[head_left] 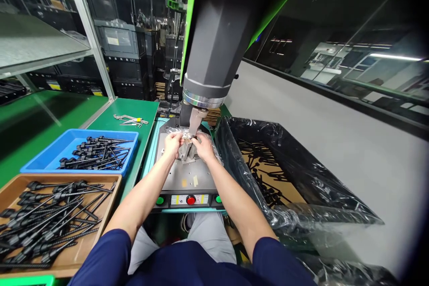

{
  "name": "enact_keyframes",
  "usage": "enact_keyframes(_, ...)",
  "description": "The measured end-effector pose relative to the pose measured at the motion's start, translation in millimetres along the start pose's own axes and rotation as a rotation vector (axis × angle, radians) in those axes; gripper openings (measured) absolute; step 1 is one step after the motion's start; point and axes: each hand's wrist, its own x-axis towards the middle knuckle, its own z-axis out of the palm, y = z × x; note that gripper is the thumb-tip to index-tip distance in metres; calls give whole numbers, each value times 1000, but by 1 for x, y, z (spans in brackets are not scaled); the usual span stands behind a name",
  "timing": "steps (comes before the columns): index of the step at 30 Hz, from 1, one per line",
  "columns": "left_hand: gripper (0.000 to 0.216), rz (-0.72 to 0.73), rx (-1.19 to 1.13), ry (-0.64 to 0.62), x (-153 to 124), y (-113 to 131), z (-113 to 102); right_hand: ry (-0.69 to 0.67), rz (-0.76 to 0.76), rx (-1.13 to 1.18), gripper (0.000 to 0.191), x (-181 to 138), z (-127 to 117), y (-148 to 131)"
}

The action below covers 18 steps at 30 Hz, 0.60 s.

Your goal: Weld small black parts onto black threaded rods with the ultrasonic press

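Observation:
My left hand (174, 143) is at the left side of a small metal fixture (188, 153), thumb and fingers pinched together. On its right side my right hand (203, 146) is closed too, thumb and fingertips near the fixture's top. Whatever the fingers hold is too small and hidden to name. A tapered metal tool head (197, 119) comes down from the machine (214, 40) between my hands, just over the fixture. Clear plastic film (178, 130) lies behind the fingers. The fixture stands on a grey metal base plate (177, 174).
At left, a blue tray (77, 132) and a brown tray (112, 205) hold black ribbed rods with thick heads. Pliers (129, 118) lie on the green table (140, 106). A plastic-lined box (291, 143) with black parts stands at right. A red button (191, 199) sits on the base's front.

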Motion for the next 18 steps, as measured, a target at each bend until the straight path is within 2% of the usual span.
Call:
enact_keyframes(3,23,5,0,23,-4,-4,-7,18,68,137,26,-32,-11,-4)
enact_keyframes(7,22,-5,29,48,-14,-14,-26,-56,217,552,38,-79,-21,-16)
enact_keyframes(9,23,-20,47,66,-25,-21,-39,-76,256,700,41,-92,-24,-24)
enact_keyframes(12,29,-5,157,67,-52,-35,-64,-80,246,764,44,-99,-26,-33)
enact_keyframes(13,32,14,228,12,-63,-39,-72,-87,224,764,44,-99,-26,-35)
enact_keyframes(15,38,78,397,-176,-84,-45,-86,-111,168,755,43,-101,-24,-38)
enact_keyframes(17,43,152,525,-365,-100,-48,-95,-149,117,736,41,-104,-21,-41)
enact_keyframes(18,42,194,571,-417,-105,-48,-98,-172,98,723,40,-105,-18,-43)
